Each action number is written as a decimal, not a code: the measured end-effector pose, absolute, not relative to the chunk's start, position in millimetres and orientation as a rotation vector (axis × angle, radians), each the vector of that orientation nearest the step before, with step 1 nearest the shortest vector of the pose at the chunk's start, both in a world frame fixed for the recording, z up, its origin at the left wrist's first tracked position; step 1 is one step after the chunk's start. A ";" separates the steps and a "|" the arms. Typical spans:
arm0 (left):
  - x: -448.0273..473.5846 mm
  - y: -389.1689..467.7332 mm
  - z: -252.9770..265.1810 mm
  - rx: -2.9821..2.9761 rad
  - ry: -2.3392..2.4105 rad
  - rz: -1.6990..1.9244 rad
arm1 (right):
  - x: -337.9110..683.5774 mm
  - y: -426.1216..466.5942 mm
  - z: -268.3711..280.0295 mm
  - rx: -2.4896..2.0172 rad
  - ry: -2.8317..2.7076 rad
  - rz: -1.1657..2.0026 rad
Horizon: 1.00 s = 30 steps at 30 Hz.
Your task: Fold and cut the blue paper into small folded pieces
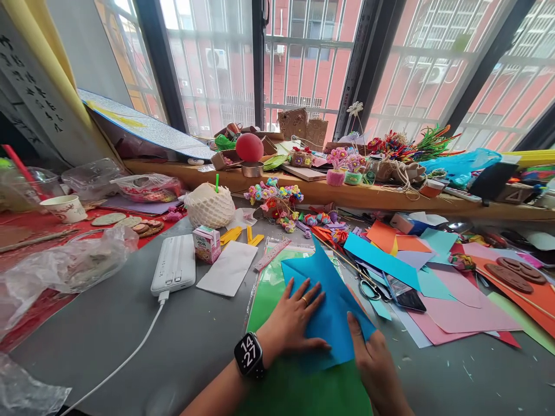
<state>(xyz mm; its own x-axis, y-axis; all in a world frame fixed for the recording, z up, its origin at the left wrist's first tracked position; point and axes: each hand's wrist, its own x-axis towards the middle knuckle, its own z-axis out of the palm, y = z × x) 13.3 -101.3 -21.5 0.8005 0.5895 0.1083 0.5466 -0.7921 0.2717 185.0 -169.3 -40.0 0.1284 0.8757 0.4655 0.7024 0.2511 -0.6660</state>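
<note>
A blue sheet of paper (327,289), partly folded with raised points, lies on a green sheet (269,294) in front of me. My left hand (299,315) rests flat on the blue paper, fingers spread; a ring and a black smartwatch (249,353) show on that arm. At the paper's right edge, my right hand (370,352) pinches it between thumb and curled fingers. Scissors (368,287) and a phone (403,292) lie just right of the paper. A pink ruler (273,254) lies at the green sheet's upper left.
Left of the green sheet are a white power bank (174,266) with a cable, a small drink carton (207,244) and a white napkin (228,267). Behind stand a net-wrapped coconut (210,206) and paper flowers (275,196). Coloured paper (468,297) covers the right side.
</note>
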 end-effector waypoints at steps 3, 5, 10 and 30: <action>17.9 -101.7 -26.7 2.802 0.909 0.315 | 180.1 -169.0 -35.8 -1.491 -1.735 0.251; 21.5 -102.7 -28.7 2.828 0.904 0.353 | 181.8 -166.9 -40.1 -1.437 -1.878 0.197; 13.8 -105.5 -23.2 2.866 0.879 0.415 | 189.6 -160.8 -56.8 -1.379 -2.218 -0.006; -33.7 -105.3 -27.2 2.784 1.411 0.278 | 179.8 -164.2 -52.5 -1.381 -2.415 -0.213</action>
<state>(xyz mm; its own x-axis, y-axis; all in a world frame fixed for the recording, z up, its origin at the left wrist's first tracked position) -33.7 -105.3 -27.2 0.5790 0.8006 0.1541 0.7992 -0.5947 0.0869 179.8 -164.2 -52.5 -0.4637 0.8044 0.3714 0.8570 0.5136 -0.0425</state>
